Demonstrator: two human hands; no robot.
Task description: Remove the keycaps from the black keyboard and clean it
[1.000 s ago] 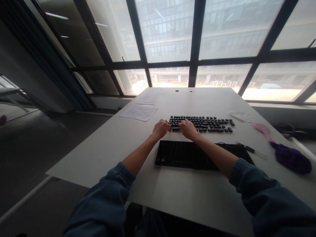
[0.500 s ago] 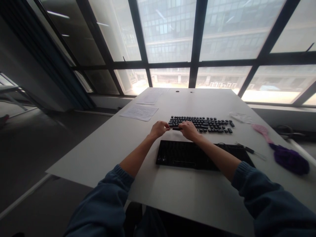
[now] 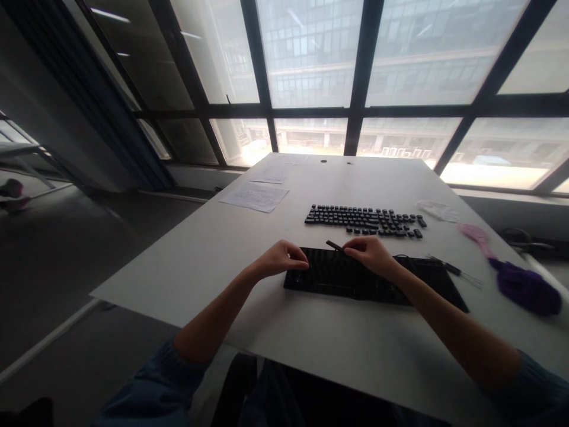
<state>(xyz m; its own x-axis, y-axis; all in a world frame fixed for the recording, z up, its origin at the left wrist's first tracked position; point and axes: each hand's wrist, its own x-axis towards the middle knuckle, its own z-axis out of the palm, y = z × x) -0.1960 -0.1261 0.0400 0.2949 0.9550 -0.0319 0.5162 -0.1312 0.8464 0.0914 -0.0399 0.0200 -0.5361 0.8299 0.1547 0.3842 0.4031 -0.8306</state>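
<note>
The black keyboard base (image 3: 338, 274) lies before me, its keys too dark to make out. Over its upper left part, my left hand (image 3: 288, 258) is closed in a pinch, fingertips just above the surface; whatever they hold is too small to name. My right hand (image 3: 368, 249) grips the end of a long black space bar keycap (image 3: 334, 245), tilted above the base's back edge. Behind the base, loose black keycaps (image 3: 342, 215) lie in keyboard order, with a gap at the front left of their bottom row.
A black-handled keycap puller with wire prongs (image 3: 452, 268) rests across the base's right end. Farther right lie a pink and purple brush-like duster (image 3: 524, 286) and a clear plastic bag (image 3: 438, 210). Printed sheets (image 3: 255, 196) lie at the back left of the white table (image 3: 186, 267).
Both hands have come back from the keycap rows to above the keyboard base. The right carries the space bar keycap along; the left keeps its pinch. My view has shifted slightly.
</note>
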